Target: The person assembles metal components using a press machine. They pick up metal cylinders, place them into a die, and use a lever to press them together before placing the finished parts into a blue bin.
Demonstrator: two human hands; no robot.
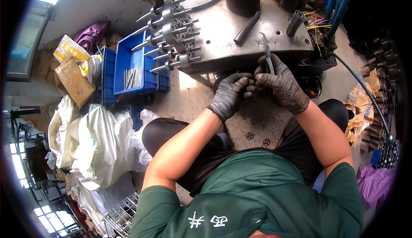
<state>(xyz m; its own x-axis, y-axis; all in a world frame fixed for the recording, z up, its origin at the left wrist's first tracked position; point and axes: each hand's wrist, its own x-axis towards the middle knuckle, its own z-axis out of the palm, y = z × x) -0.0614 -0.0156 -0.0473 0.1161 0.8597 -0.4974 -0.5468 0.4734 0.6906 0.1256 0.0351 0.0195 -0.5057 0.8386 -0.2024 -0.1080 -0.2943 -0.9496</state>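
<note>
My right hand (285,85), in a grey work glove, is closed around a pair of curved-tip tweezers (267,49), whose tip points up and away from me. My left hand (229,95), gloved the same way, has its fingers curled and pinched close to the right fingertips. Whatever lies between the left fingers is dark and hidden. Both hands hover just before the front edge of the metal machine table (223,53). On that table lies a metal tube (247,27), with a short hollow cylinder (295,23) standing to its right.
Steel shafts with round metal parts (174,34) are stacked along the table's left side. Left of them, a blue crate (148,77) holds several thin rods (133,78). Blue hoses (339,6) and loose wires hang at right. Two small round parts (250,136) lie on the floor.
</note>
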